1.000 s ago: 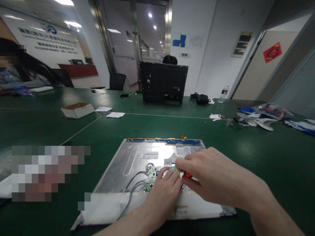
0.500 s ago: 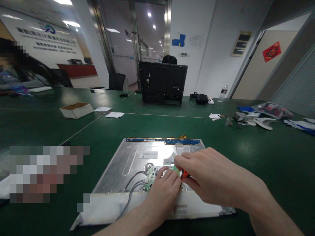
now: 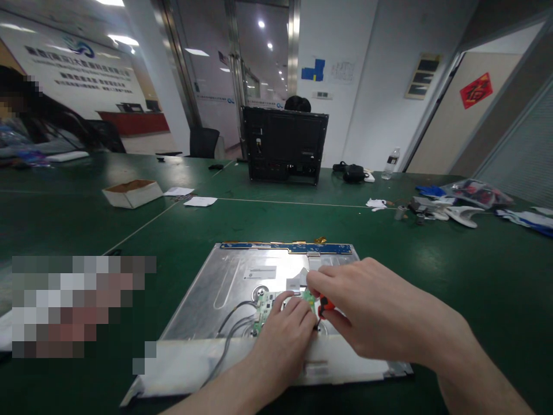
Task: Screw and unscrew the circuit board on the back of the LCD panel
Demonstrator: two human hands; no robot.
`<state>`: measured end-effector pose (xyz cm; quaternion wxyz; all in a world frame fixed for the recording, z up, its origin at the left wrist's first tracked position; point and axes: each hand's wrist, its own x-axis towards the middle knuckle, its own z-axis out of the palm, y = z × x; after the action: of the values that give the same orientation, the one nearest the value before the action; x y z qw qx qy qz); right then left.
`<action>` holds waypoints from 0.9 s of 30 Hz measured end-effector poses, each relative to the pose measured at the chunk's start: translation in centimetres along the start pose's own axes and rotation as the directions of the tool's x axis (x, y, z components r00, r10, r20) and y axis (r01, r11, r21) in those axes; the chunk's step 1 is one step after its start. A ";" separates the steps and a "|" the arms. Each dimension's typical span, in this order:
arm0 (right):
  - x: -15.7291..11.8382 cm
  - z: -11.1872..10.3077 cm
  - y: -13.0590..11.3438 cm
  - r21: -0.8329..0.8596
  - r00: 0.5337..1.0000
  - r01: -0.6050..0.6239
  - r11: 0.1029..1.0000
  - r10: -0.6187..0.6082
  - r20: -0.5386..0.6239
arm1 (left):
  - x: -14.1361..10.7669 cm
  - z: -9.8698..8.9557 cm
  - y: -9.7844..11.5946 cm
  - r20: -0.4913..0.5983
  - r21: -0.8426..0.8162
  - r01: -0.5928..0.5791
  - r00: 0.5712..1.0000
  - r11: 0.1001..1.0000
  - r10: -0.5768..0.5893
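Note:
A display panel (image 3: 207, 314) with a bare metal back lies flat on the table before me. Near its middle sits a green circuit board (image 3: 264, 301), partly covered by my hands. My left hand (image 3: 288, 331) rests over the board, fingers laid across it and slightly bent; its thumb is hidden. In my right hand (image 3: 358, 305) is a screwdriver (image 3: 327, 303) with a red and black handle, its shaft slanting down to the board's right edge beside my left fingers. Grey cables (image 3: 231, 340) run from the board's left side. A blue board strip (image 3: 319, 249) lines the panel's far edge.
Beyond the panel stands a black monitor (image 3: 285, 147), with a person's head behind it. An open box (image 3: 132, 195) and papers (image 3: 200, 202) lie at left; a bottle (image 3: 391, 163), bagged items (image 3: 479, 193) and loose parts are at right. Another person sits far left.
The screwdriver handle has turned and tilted slightly in my right hand, and more of its shaft shows. My left hand stays on the board.

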<state>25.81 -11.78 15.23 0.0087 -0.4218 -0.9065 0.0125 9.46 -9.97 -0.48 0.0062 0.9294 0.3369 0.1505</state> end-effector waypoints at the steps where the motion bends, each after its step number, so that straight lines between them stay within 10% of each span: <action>1: 0.1 0.0 0.0 -0.001 1.000 -0.001 1.000 0.001 0.001 | 0.0 0.0 0.0 0.001 0.000 -0.003 1.000 1.000 0.003; 27: 0.3 0.2 0.3 -0.035 0.998 -0.058 0.998 0.057 -0.028 | -0.3 0.2 -0.1 -0.042 -0.050 -0.021 0.999 0.999 0.019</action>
<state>25.84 -11.36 15.02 0.0128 -0.4480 -0.8939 -0.0093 9.25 -10.01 -0.79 0.0211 0.9290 0.3237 0.1784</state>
